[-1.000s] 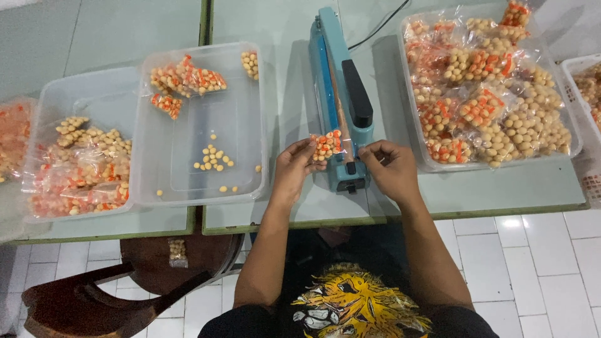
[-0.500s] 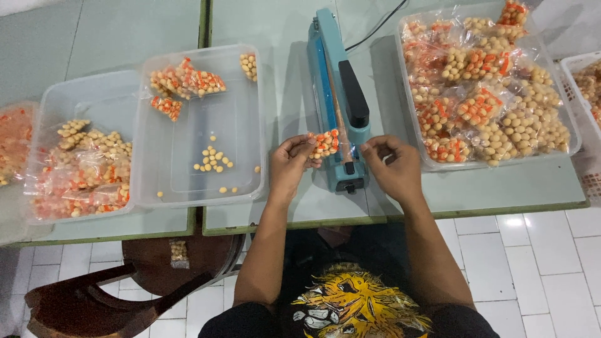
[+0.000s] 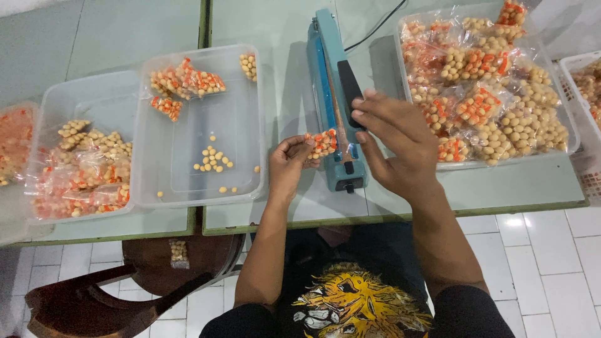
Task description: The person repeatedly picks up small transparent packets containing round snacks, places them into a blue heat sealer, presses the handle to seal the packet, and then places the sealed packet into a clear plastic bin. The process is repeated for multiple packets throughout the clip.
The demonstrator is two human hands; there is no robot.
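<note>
The left hand (image 3: 289, 164) pinched a small bag (image 3: 323, 143) of orange and yellow pellets, holding it against the blue sealer (image 3: 332, 100) near the table's front edge. The right hand (image 3: 393, 143) hovered with loose fingers over the sealer's black handle (image 3: 350, 94), gripping nothing. A clear tray (image 3: 247, 119) with loose pellets sat left; a tray (image 3: 563, 147) of filled bags sat right.

Small snack packet (image 3: 323, 144) on sealer (image 3: 335, 100).
</note>
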